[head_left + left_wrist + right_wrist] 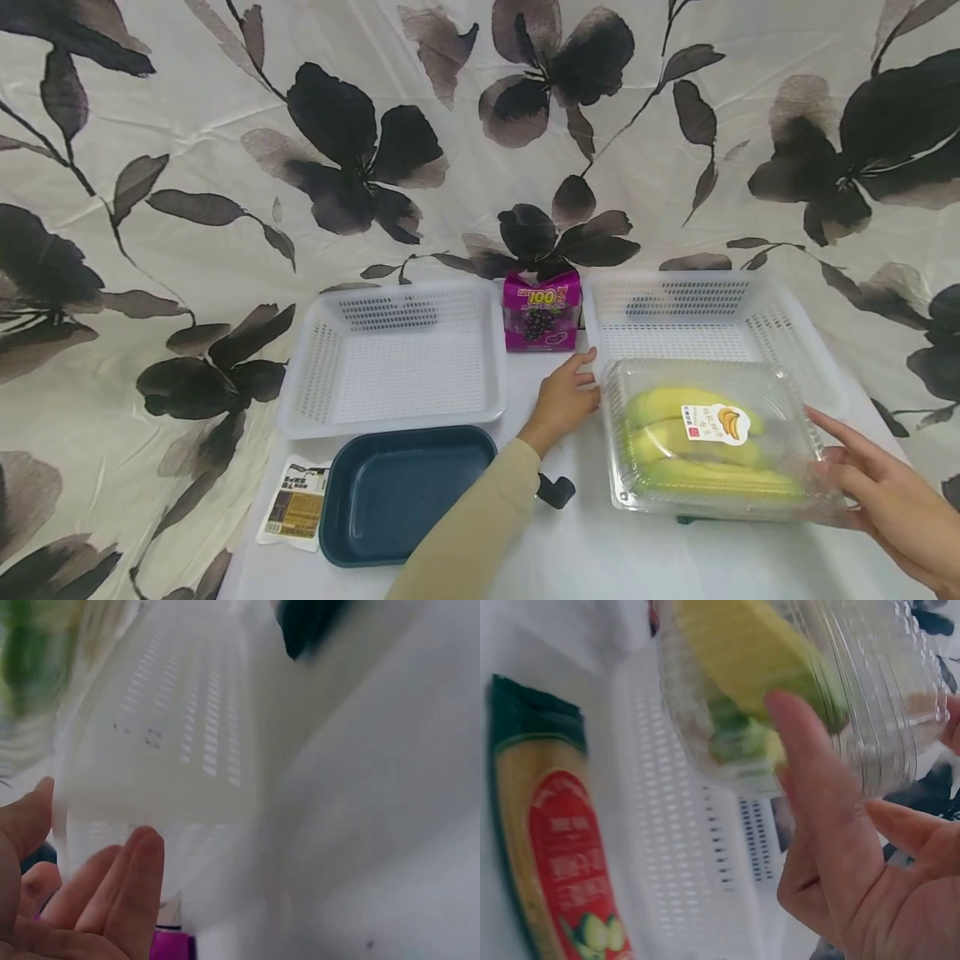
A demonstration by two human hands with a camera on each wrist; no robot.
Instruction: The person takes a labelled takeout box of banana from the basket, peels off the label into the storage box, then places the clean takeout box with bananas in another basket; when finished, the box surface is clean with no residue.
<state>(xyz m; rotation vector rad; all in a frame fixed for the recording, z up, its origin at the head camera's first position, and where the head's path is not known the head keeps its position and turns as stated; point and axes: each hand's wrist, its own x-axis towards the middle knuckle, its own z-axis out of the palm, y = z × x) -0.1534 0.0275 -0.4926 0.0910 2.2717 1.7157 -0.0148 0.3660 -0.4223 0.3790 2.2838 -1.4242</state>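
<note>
Draped over the worktop [600, 558] and running up behind it is a pale cloth [225, 167] printed with dark flowers. Nearest the person, the right hand [885, 492] is reaching in with fingers spread and nearly straight, pressing against the right end of a clear plastic box of bananas [708, 437], which is sitting over the front edge of the right white basket [675, 321]. From the right wrist view, the fingers are lying along the box's wall rather than curling round it. At the near left, a dark blue tray [397, 492] is lying beside a small printed packet [294, 504]. The left hand [562, 400], in a beige sleeve [472, 533], is resting loosely open against the box's left corner and the basket's rim. Farther back, a second white basket [397, 358] is sitting empty, and a purple grape-printed carton [542, 310] is standing between the two baskets.
</note>
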